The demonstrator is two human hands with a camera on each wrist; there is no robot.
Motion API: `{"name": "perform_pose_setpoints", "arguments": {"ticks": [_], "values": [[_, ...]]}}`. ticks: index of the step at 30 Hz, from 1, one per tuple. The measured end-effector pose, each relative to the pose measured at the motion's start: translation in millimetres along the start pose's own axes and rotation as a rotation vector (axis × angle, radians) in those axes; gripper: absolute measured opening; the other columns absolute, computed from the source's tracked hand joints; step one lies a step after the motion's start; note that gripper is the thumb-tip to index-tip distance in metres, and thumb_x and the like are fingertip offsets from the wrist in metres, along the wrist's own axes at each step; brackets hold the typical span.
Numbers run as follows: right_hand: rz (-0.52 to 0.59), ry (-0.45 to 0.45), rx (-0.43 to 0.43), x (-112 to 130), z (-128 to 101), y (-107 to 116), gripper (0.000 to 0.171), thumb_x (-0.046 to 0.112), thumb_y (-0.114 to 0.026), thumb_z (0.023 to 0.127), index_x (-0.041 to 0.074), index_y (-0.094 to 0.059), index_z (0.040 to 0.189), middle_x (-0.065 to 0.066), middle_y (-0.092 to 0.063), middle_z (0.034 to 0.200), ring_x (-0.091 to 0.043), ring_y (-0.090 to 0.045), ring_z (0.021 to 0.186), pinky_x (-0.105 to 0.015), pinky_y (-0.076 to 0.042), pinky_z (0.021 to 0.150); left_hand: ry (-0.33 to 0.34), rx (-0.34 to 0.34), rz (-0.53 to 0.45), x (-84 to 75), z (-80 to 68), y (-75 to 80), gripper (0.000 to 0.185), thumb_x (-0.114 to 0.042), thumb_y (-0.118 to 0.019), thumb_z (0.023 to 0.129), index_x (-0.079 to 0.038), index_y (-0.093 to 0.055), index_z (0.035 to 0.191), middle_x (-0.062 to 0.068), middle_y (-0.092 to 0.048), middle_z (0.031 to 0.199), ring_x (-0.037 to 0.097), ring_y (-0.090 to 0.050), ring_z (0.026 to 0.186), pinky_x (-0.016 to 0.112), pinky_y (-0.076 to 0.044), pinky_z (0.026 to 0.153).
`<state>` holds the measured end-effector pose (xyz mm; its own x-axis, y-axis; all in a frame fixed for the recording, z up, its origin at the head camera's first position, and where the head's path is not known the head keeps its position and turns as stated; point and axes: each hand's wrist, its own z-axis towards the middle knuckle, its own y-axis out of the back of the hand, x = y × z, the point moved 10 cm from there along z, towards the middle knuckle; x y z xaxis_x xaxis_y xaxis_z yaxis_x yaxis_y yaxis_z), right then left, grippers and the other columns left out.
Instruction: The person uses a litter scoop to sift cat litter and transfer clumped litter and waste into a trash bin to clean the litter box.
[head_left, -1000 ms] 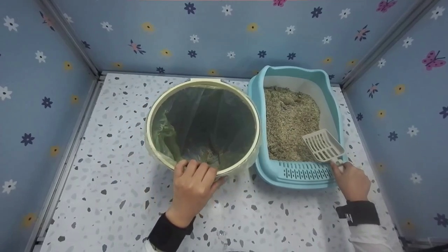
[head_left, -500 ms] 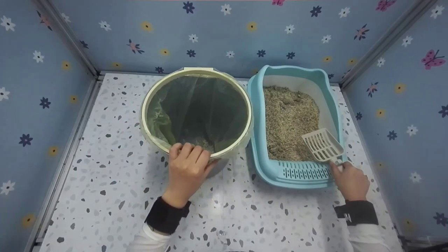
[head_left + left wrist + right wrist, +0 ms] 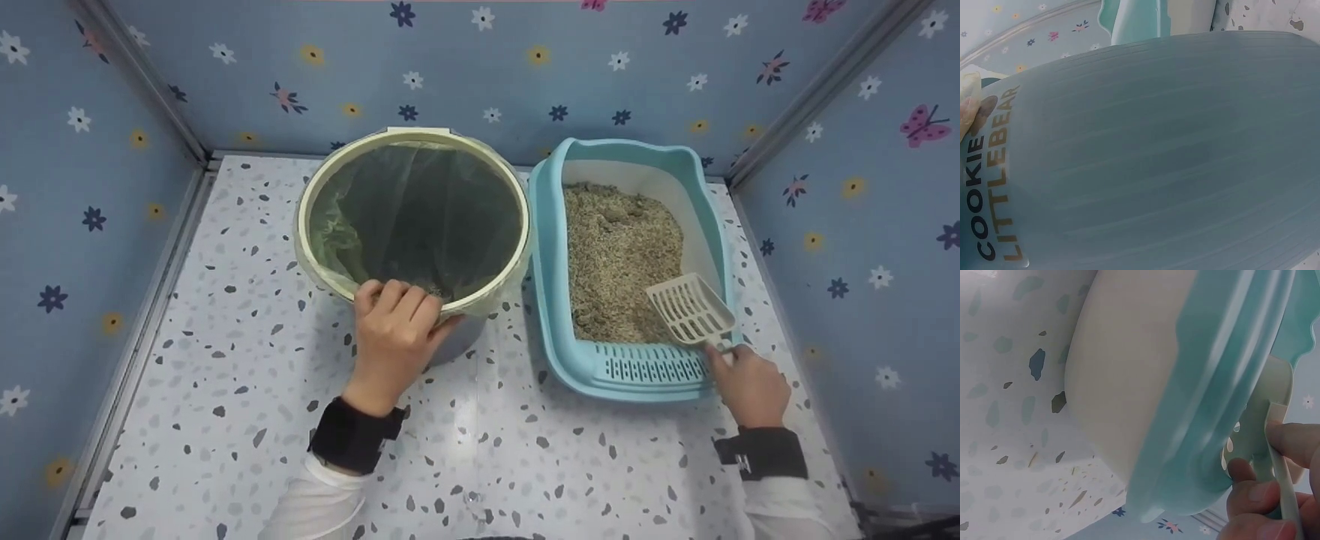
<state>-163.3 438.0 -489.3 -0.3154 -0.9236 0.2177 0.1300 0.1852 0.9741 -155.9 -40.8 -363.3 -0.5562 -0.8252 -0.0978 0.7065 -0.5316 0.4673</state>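
My left hand (image 3: 394, 337) grips the near rim of a round trash can (image 3: 302, 225), its fingers over the edge and its thumb outside. A thin greenish bag lines the can, with a few bits at the bottom. The left wrist view is filled by the can's grey-blue wall (image 3: 1174, 152) with lettering. My right hand (image 3: 752, 386) holds a slotted litter scoop (image 3: 691, 309) by its handle, fingers wrapped round it in the right wrist view. The scoop's head lies over the near right corner of a blue litter box (image 3: 553, 300) that contains brown litter (image 3: 622, 262).
Both containers stand on a speckled white surface (image 3: 480, 450). The litter box is right of the can, near the back wall (image 3: 480, 67). Flowered panels close off the left and right sides. A perforated step (image 3: 649, 364) forms the box's front.
The left hand has moved the trash can back toward the wall and slightly left. The right hand, scoop and litter box have stayed in place.
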Motion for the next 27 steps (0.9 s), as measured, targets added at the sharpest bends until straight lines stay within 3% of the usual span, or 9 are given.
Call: {"name": "perform_pose_setpoints", "arguments": {"ticks": [6,10,12,14,16,18,21,24,27], "values": [[-0.001,0.01,0.01,0.4,2.1,-0.2,0.058,0.048,-0.052,0.092,-0.009,-0.064,0.093,-0.021,-0.059,0.064,-0.027,-0.051,0.046,-0.035,-0.032,0.037,0.062,0.064,0.018,0.4,2.0,-1.7,0.038,-0.039,-0.076,0.074,-0.008,-0.056,0.071,0.007,-0.057,0.07,0.027,-0.052,0.077,0.047,-0.034,0.084],[-0.006,-0.002,0.04,-0.3,6.8,-1.1,0.064,0.052,-0.049,0.092,-0.01,-0.063,0.096,-0.022,-0.059,0.066,-0.028,-0.052,0.049,-0.035,-0.032,0.038,0.123,0.11,0.058,-2.0,4.2,-2.2,0.041,-0.045,-0.073,0.073,-0.007,-0.062,0.083,0.008,-0.062,0.077,0.029,-0.053,0.081,0.05,-0.033,0.089],[-0.002,0.002,0.038,1.0,10.0,1.1,0.065,0.052,-0.048,0.092,-0.01,-0.064,0.098,-0.023,-0.06,0.068,-0.028,-0.052,0.049,-0.034,-0.032,0.039,0.134,0.123,0.086,-6.8,4.6,-3.0,0.047,-0.048,-0.071,0.073,-0.006,-0.064,0.095,0.008,-0.064,0.085,0.029,-0.053,0.086,0.052,-0.033,0.095],[0.001,0.016,0.02,3.6,14.0,4.8,0.063,0.05,-0.049,0.093,-0.01,-0.064,0.098,-0.023,-0.061,0.067,-0.027,-0.051,0.047,-0.034,-0.031,0.038,0.134,0.132,0.093,-15.1,3.8,-5.6,0.054,-0.049,-0.07,0.073,-0.006,-0.063,0.105,0.011,-0.064,0.101,0.031,-0.054,0.101,0.054,-0.029,0.103],[0.0,0.041,-0.018,7.8,19.6,10.3,0.059,0.047,-0.051,0.093,-0.009,-0.065,0.095,-0.022,-0.06,0.064,-0.026,-0.05,0.044,-0.033,-0.03,0.037,0.106,0.132,0.087,-29.0,1.6,-10.1,0.06,-0.048,-0.07,0.073,-0.007,-0.059,0.115,0.016,-0.056,0.124,0.033,-0.046,0.122,0.056,-0.024,0.108],[-0.006,0.077,-0.062,13.7,26.8,17.0,0.055,0.044,-0.055,0.092,-0.009,-0.067,0.09,-0.02,-0.058,0.058,-0.026,-0.047,0.042,-0.033,-0.028,0.037,0.057,0.122,0.062,-48.3,-2.0,-16.4,0.067,-0.047,-0.069,0.074,-0.008,-0.053,0.126,0.018,-0.038,0.145,0.035,-0.027,0.139,0.055,-0.016,0.112],[-0.015,0.115,-0.084,20.5,40.4,23.9,0.055,0.046,-0.055,0.091,-0.008,-0.067,0.088,-0.021,-0.059,0.06,-0.027,-0.048,0.043,-0.033,-0.027,0.037,-0.057,0.094,-0.038,-83.7,-11.0,-30.0,0.078,-0.043,-0.068,0.077,-0.007,-0.039,0.14,0.02,-0.014,0.155,0.035,-0.005,0.144,0.052,-0.008,0.115],[-0.017,0.136,-0.08,22.6,54.8,27.3,0.057,0.047,-0.052,0.092,-0.008,-0.066,0.089,-0.025,-0.061,0.065,-0.03,-0.05,0.045,-0.035,-0.029,0.037,-0.161,0.143,-0.134,-116.7,-24.6,-55.6,0.073,-0.041,-0.066,0.078,-0.006,-0.041,0.137,0.022,-0.016,0.154,0.035,-0.003,0.144,0.049,-0.007,0.116],[-0.032,0.147,-0.085,20.7,67.7,27.4,0.058,0.047,-0.052,0.092,-0.009,-0.065,0.091,-0.028,-0.061,0.068,-0.034,-0.051,0.046,-0.039,-0.031,0.037,-0.221,0.279,-0.184,-139.1,-41.2,-93.0,0.059,-0.046,-0.066,0.078,-0.009,-0.053,0.123,0.022,-0.024,0.152,0.036,-0.009,0.144,0.048,-0.012,0.116]]}}
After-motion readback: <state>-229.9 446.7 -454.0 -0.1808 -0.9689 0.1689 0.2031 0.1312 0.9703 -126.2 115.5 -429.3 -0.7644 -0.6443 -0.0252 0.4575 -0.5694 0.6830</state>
